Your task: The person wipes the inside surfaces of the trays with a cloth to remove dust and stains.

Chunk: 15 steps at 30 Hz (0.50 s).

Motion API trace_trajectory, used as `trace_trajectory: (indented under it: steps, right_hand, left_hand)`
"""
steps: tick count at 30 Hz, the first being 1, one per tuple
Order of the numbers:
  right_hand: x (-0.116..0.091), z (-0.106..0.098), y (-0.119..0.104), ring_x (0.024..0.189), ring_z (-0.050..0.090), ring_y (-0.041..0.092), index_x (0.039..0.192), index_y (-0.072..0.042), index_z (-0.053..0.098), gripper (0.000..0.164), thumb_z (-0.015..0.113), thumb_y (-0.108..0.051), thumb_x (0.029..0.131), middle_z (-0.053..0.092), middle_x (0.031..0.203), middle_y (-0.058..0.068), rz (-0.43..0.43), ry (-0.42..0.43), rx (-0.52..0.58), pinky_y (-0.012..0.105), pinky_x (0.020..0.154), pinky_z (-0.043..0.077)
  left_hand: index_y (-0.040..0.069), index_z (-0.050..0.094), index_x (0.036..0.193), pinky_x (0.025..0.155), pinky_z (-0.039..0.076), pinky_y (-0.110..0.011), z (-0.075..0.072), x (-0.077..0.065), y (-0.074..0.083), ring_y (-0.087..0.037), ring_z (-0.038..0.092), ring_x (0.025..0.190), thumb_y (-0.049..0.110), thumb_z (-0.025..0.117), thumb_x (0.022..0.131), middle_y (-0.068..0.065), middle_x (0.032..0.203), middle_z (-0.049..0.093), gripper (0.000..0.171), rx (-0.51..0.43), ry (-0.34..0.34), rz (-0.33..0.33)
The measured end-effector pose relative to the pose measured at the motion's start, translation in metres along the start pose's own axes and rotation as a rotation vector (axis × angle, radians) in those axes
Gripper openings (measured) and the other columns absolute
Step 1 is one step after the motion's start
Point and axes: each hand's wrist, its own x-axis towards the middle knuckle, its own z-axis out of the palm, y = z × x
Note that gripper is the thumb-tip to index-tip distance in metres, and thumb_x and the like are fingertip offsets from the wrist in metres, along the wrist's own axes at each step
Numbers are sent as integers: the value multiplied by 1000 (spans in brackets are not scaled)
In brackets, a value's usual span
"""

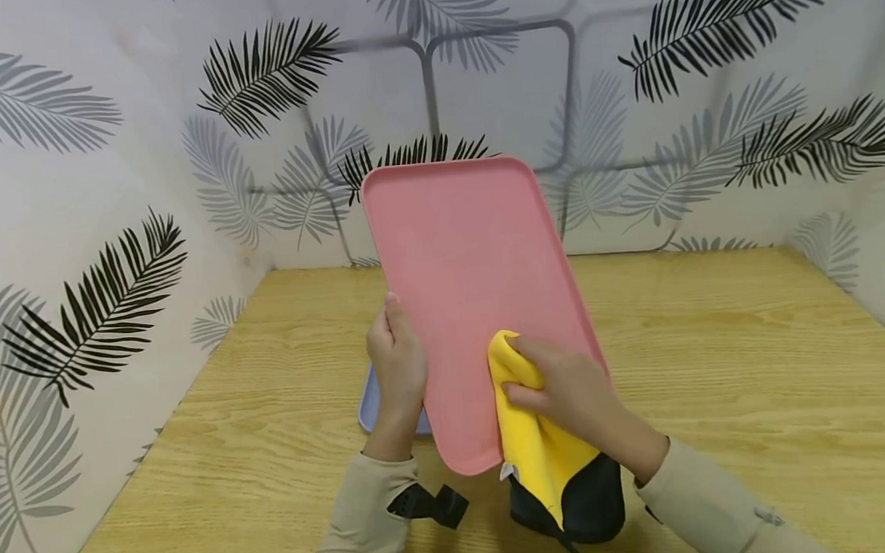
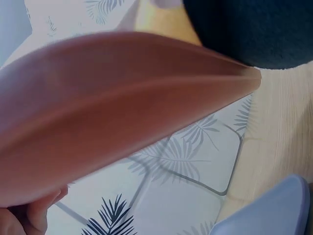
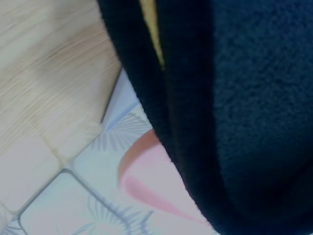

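Note:
A pink rectangular tray point(image 1: 464, 250) is held up at a tilt above the table in the head view. My left hand point(image 1: 397, 358) grips its left long edge, the thumb on the inner face. In my right hand point(image 1: 568, 378) is a bunched cloth point(image 1: 521, 427), yellow on one side and dark on the other, pressed to the tray's lower right part. Below the hand the cloth hangs down over the tray's bottom edge. The dark side of the cloth point(image 3: 264, 98) covers much of the right wrist view and hides the right fingers there.
Behind the pink tray a blue-lavender tray point(image 1: 370, 405) lies on the wooden table point(image 1: 268, 386), mostly hidden. A wall point(image 1: 630, 133) with leaf-patterned covering stands at the table's far edge and left side. A black strap device point(image 1: 428, 504) sits on the left wrist.

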Motion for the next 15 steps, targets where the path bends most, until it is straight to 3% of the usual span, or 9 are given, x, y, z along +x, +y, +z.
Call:
trace_trajectory:
  steps: [15]
  right_hand:
    - [-12, -7, 40, 54, 41, 14, 115, 1, 53, 45, 65, -19, 77, 57, 77, 8, 217, -105, -47, 27, 48, 34]
  left_hand:
    - [11, 36, 61, 44, 29, -23, -2, 0, -3, -9, 34, 48, 20, 31, 99, 1, 55, 34, 39, -2, -3, 3]
